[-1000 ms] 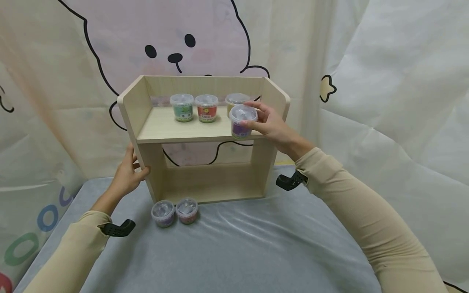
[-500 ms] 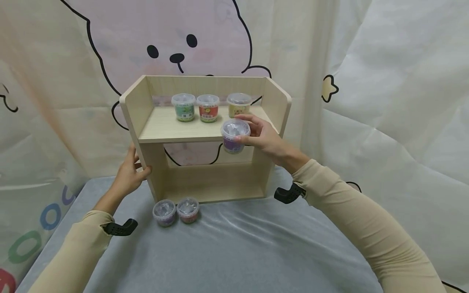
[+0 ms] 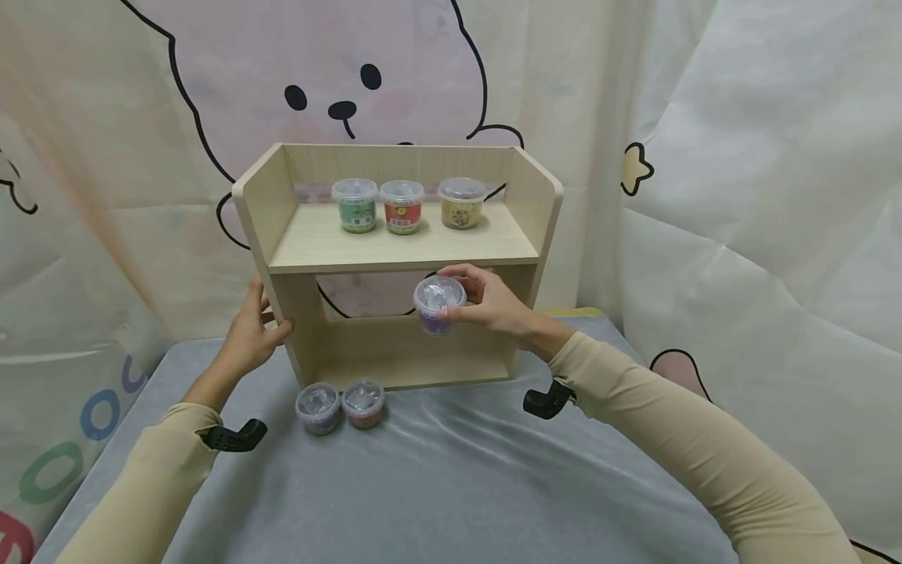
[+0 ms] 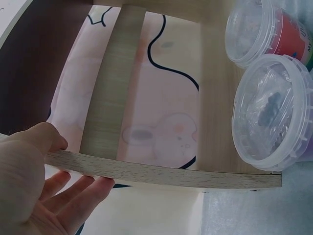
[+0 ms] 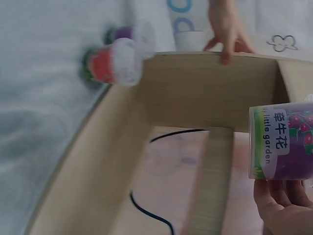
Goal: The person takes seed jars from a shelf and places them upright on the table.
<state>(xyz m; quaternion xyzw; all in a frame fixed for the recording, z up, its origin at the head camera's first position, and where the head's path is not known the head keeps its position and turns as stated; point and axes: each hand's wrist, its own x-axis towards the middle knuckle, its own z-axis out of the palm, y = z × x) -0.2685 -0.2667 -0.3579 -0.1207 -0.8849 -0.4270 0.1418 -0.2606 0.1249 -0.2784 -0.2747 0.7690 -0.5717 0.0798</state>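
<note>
Purple-labelled, lidded clear-plastic cup (image 3: 437, 304): hung before the lower bay (image 3: 373, 348) of the pale wooden shelf (image 3: 395, 251), clamped between thumb and fingers of the right hand (image 3: 493, 304). Gripped the shelf's side with left hand (image 3: 252, 333). Seemed mid-carry, calling for steady, level guidance.

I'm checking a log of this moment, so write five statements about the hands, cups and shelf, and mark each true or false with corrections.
1. The right hand holds a purple-labelled cup. True.
2. The left hand grips the side of the wooden shelf. True.
3. Four cups stand on the upper board. False: three do, a green-labelled cup, a red-labelled cup and a yellow-labelled cup.
4. The yellow-labelled cup is leftmost up there. False: it is rightmost.
5. A second purple-labelled cup stands on the cloth. True.
</note>
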